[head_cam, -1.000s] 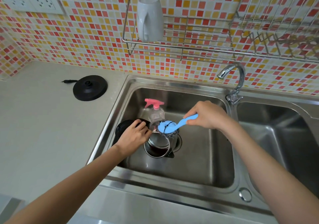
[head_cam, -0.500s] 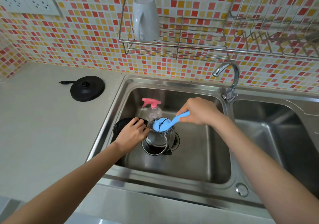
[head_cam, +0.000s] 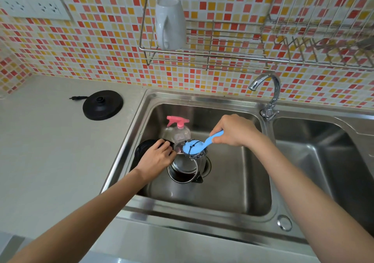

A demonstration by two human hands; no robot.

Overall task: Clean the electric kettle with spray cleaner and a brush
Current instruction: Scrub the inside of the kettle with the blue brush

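Note:
A steel electric kettle (head_cam: pixel 185 169) lies tipped in the left sink basin (head_cam: pixel 232 181), its open mouth toward me and its black lid (head_cam: pixel 144 148) swung open at the left. My left hand (head_cam: pixel 156 159) grips the kettle at its black handle. My right hand (head_cam: pixel 232 131) holds a blue brush (head_cam: pixel 197 146) with a steel-wool head pressed on the kettle's upper side. A clear spray bottle (head_cam: pixel 178 131) with a pink trigger stands just behind the kettle.
The kettle's black power base (head_cam: pixel 102 107) sits on the grey counter at the left. A faucet (head_cam: pixel 269 94) rises between the two basins. A wire rack (head_cam: pixel 212 46) with a white mug (head_cam: pixel 170 24) hangs on the tiled wall. Sockets (head_cam: pixel 34 6) are at upper left.
The brush head has shifted slightly left and down along the kettle's side. My left hand keeps its hold on the kettle, which stays in place.

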